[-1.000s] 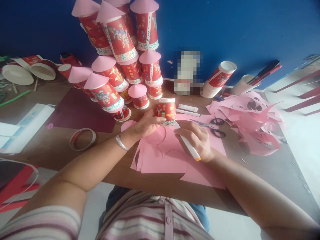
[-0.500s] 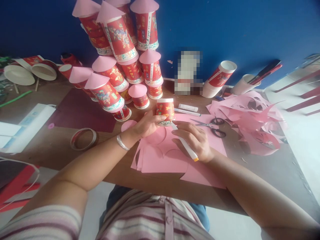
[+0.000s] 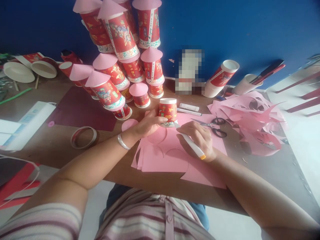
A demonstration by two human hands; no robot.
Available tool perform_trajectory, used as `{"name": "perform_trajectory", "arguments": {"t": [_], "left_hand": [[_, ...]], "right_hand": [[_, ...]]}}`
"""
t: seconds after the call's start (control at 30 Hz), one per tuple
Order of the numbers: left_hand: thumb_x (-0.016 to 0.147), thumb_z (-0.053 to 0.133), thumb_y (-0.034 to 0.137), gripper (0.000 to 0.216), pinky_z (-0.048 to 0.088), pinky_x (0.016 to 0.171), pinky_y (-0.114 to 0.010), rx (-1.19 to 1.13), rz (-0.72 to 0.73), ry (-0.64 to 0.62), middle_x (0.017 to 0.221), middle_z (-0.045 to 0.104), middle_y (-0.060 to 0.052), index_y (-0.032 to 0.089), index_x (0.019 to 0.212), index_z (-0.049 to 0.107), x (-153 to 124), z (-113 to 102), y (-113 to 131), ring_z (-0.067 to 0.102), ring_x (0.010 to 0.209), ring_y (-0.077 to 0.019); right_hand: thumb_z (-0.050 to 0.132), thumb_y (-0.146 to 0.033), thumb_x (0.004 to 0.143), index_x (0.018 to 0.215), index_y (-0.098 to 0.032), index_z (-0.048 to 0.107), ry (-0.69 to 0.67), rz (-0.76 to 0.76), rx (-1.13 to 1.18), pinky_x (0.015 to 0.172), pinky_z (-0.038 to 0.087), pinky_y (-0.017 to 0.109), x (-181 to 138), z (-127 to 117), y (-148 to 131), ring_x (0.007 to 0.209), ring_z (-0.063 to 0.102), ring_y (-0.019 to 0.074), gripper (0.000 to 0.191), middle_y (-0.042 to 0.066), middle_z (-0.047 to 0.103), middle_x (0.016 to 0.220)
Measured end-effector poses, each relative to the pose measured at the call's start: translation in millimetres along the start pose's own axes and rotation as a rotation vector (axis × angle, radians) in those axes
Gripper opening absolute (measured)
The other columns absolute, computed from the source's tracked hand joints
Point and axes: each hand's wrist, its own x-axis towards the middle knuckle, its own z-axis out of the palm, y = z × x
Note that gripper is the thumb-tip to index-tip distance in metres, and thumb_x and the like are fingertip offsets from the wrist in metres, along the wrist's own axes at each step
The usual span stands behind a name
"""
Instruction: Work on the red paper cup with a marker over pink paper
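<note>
A red patterned paper cup (image 3: 168, 111) stands upside down on a pink paper sheet (image 3: 172, 156). My left hand (image 3: 149, 124) grips the cup's base from the left, fingers pressed on it. My right hand (image 3: 200, 140) is closed round a white marker with an orange end (image 3: 191, 144), whose tip touches the paper at the cup's rim. Curved cut-outs show in the pink sheet below the hands.
A stack of red cups with pink cone tops (image 3: 125, 63) rises behind. Scissors (image 3: 215, 126), a glue stick (image 3: 189, 107) and pink scraps (image 3: 252, 120) lie to the right. A tape roll (image 3: 83, 137) and a white box (image 3: 27, 123) sit left.
The marker has swung slightly along the cup's rim in my right hand. My left hand and the cup have barely moved.
</note>
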Motion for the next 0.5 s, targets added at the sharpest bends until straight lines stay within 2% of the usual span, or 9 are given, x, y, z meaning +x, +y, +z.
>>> {"name": "perform_trajectory", "arguments": {"t": [0.1,0.27,0.43,0.5], "left_hand": [[0.088,0.094,0.040,0.048,0.063,0.105,-0.046,0.017,0.003,-0.017,0.122,0.082,-0.011,0.020,0.128,0.077,-0.1,1.4,2.0,0.078,0.115,-0.0284],[0.090,0.093,0.038,0.040,0.063,0.102,-0.043,0.035,0.017,-0.036,0.113,0.080,-0.009,0.020,0.122,0.077,0.1,1.1,2.5,0.077,0.109,-0.0261],[0.088,0.094,0.036,0.047,0.061,0.102,-0.042,0.038,0.025,-0.022,0.120,0.081,-0.010,0.020,0.130,0.078,0.3,-0.9,-1.6,0.076,0.113,-0.0269],[0.088,0.094,0.036,0.044,0.061,0.099,-0.040,0.043,0.018,-0.020,0.117,0.080,-0.009,0.020,0.126,0.079,0.2,-1.3,-2.1,0.075,0.111,-0.0255]], "right_hand": [[0.072,-0.007,0.109,0.130,-0.025,0.070,-0.007,0.006,-0.022,0.064,0.063,0.031,-0.6,1.0,-1.3,0.079,0.078,0.0186,0.027,0.002,0.079,0.095],[0.069,-0.009,0.112,0.126,-0.021,0.071,-0.005,-0.022,-0.027,0.065,0.063,0.031,-0.9,2.8,-1.6,0.077,0.076,0.0184,0.019,0.003,0.079,0.094],[0.066,-0.012,0.117,0.127,-0.021,0.070,-0.035,-0.032,-0.034,0.064,0.061,0.031,0.2,1.6,-1.6,0.077,0.076,0.0181,0.015,0.004,0.079,0.095],[0.065,-0.012,0.117,0.129,-0.022,0.069,-0.047,-0.028,-0.048,0.064,0.060,0.031,-0.1,0.9,-1.4,0.078,0.076,0.0181,0.016,0.003,0.079,0.096]]}}
